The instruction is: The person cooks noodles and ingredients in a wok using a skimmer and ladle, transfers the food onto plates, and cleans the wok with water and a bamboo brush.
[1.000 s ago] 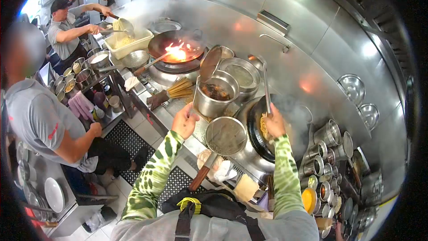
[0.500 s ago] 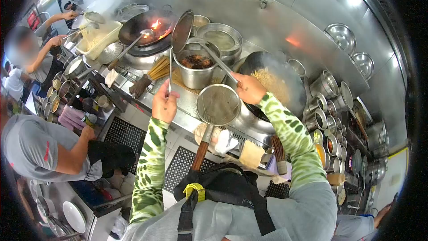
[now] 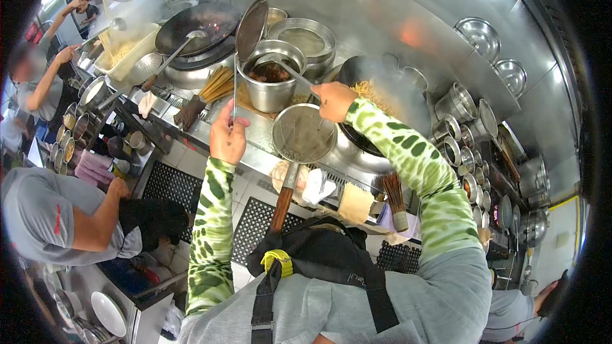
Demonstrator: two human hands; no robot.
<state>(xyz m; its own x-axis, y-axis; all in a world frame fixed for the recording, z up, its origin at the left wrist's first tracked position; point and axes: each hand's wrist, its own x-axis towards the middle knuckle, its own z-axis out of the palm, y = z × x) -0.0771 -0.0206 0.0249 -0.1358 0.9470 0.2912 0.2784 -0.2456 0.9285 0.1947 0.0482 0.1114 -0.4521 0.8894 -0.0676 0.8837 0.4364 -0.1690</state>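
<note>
In the head view, my left hand (image 3: 228, 140) grips the thin metal handle of a round, dark-bottomed strainer (image 3: 252, 29), held tilted upright beside a steel pot (image 3: 275, 94). My right hand (image 3: 336, 102) is closed around the handle of a ladle (image 3: 294, 74). The ladle's head reaches into the pot, over the dark reddish-brown contents (image 3: 269, 72). Right behind my right hand steams a wok (image 3: 408, 105) with noodles (image 3: 370, 92) in it. Below the pot lies a wide mesh skimmer (image 3: 305, 134) with a wooden handle.
A second wok (image 3: 191, 22) with a ladle in it stands at the back left. Bamboo brushes (image 3: 218, 84) lie beside the pot. At far left, a co-worker (image 3: 41, 83) lifts noodles over a white tub (image 3: 153, 37). Another person (image 3: 64, 216) stands close on my left.
The ladle's head has dipped from the pot's rim into the pot, and my right hand has shifted left. The flames in the left wok have shrunk. The co-worker has raised a strainer of noodles.
</note>
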